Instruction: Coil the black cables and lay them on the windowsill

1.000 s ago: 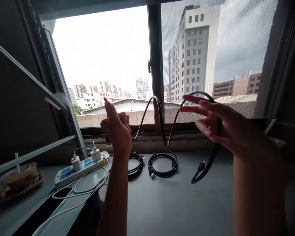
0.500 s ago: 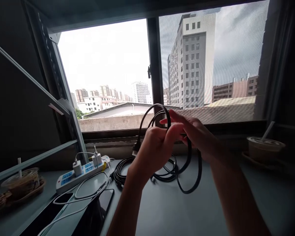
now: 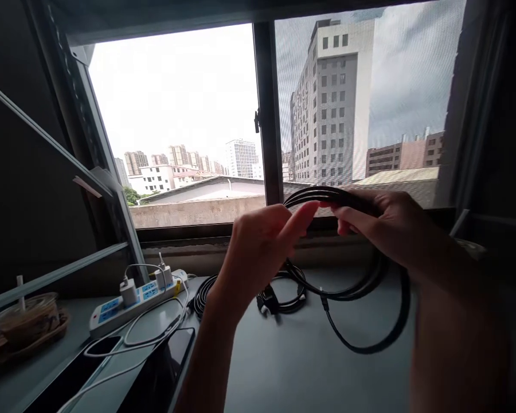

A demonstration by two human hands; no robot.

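Observation:
Between my hands, raised above the desk, hangs a looped black cable (image 3: 320, 195). My left hand (image 3: 260, 241) is closed around the left side of the loops, its thumb pointing right along them. On the right, my right hand (image 3: 382, 221) pinches the top of the coil between thumb and fingers. One loose end with a dark plug (image 3: 324, 302) dangles below the loops, just over the desk. Behind my left wrist, a coiled black cable (image 3: 202, 295) lies on the desk. Another small coil (image 3: 294, 307) with connectors sits to its right.
A white power strip (image 3: 141, 298) with chargers and white cords stands on the left of the desk (image 3: 279, 361). Dark flat devices (image 3: 155, 373) lie in front of it. Drink cups stand at the far left (image 3: 30, 321) and far right. A window is behind.
My right hand has moved right and away from my left hand. The cable loops have widened between them, and a plug end now shows hanging below.

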